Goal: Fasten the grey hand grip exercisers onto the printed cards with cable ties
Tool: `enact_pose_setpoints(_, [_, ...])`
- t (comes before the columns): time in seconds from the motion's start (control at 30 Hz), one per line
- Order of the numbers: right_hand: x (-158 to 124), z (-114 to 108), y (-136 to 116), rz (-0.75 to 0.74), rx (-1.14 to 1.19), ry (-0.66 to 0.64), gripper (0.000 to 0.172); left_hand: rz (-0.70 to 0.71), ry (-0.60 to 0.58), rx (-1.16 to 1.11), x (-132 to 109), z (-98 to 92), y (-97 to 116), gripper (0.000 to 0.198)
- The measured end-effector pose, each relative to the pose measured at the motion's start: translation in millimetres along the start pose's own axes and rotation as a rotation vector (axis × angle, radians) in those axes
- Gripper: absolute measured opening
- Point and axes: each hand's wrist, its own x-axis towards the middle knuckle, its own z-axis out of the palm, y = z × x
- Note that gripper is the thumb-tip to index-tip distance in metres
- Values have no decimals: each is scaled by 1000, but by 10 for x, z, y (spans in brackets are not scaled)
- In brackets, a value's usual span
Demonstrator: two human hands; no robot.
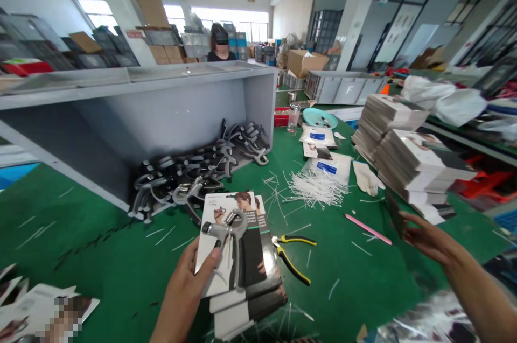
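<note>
My left hand (189, 273) is closed on a grey hand-grip exerciser (238, 232) and the printed backing card (212, 208) behind it, thumb over the front. More printed cards (230, 321) lie beneath that card. Just right of them, pliers (288, 257) with yellow-black handles rest on the green table with their handles spread. Off to the right, my right hand (424, 238) is closed on a dark flat piece (395, 214), seen nearly edge-on and too blurred to name. A pink pen-like stick (368, 229) lies left of that hand.
A grey crate (177, 100) on its side holds several grip exercisers (202, 162). White cable ties (317, 189) are heaped mid-table near plastic bags (319, 135). Tall card stacks (420, 162) stand right; cards (44, 310) lie front left. A person (221, 49) is behind the crate.
</note>
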Motion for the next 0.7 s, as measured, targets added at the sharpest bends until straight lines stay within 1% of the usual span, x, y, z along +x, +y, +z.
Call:
enact_pose_setpoints(0.03, [-66, -26, -33, 18, 138, -69, 73, 88, 63, 31, -27, -11, 39, 65])
enact_pose_setpoints(0.07, [-140, -22, -96, 95, 414, -184, 71, 189, 148, 84, -63, -15, 86, 67])
enact_pose_setpoints(0.1, [-220, 8, -196, 202, 643, -240, 65, 288, 227, 138, -105, -12, 139, 67])
enact_pose_setpoints(0.13, [-303, 60, -337, 294, 804, -271, 60, 363, 263, 164, -146, 3, 197, 64])
enact_pose_setpoints(0.17, [-388, 124, -521, 345, 882, -318, 58, 405, 247, 142, -182, 31, 258, 60])
enact_pose_setpoints(0.2, [-472, 196, -741, 302, 949, -364, 60, 416, 175, 70, -206, 72, 320, 55])
enact_pose_setpoints(0.23, [-554, 268, -991, 231, 1003, -443, 64, 409, 66, -39, -212, 125, 382, 50])
enact_pose_setpoints(0.3, [-707, 409, -1531, 5, 994, -580, 70, 387, -151, -315, -164, 252, 507, 47])
enact_pose_setpoints(0.33, [-779, 477, -1798, -123, 964, -640, 73, 372, -230, -457, -114, 316, 575, 49])
enact_pose_setpoints(0.37, [-848, 547, -2050, -235, 929, -671, 76, 349, -282, -590, -53, 372, 649, 53])
enact_pose_setpoints(0.4, [-914, 620, -2279, -334, 887, -684, 79, 313, -314, -713, 12, 416, 726, 57])
enact_pose_setpoints(0.43, [-976, 696, -2483, -426, 831, -660, 82, 259, -332, -823, 75, 446, 805, 60])
enact_pose_setpoints(0.5, [-1082, 849, -2805, -587, 671, -550, 85, 120, -333, -989, 184, 464, 947, 62])
enact_pose_setpoints(0.57, [-1159, 983, -3011, -723, 550, -415, 85, -2, -285, -1108, 266, 448, 1034, 61])
enact_pose_setpoints(0.6, [-1186, 1032, -3070, -767, 524, -375, 84, -46, -244, -1152, 299, 438, 1052, 59])
enact_pose_setpoints(0.63, [-1203, 1066, -3103, -784, 529, -362, 83, -75, -202, -1187, 325, 432, 1056, 58])
enact_pose_setpoints(0.67, [-1212, 1081, -3111, -764, 565, -379, 82, -90, -174, -1213, 342, 432, 1051, 57])
enact_pose_setpoints(0.7, [-1213, 1079, -3098, -701, 631, -423, 80, -96, -164, -1234, 347, 441, 1044, 57])
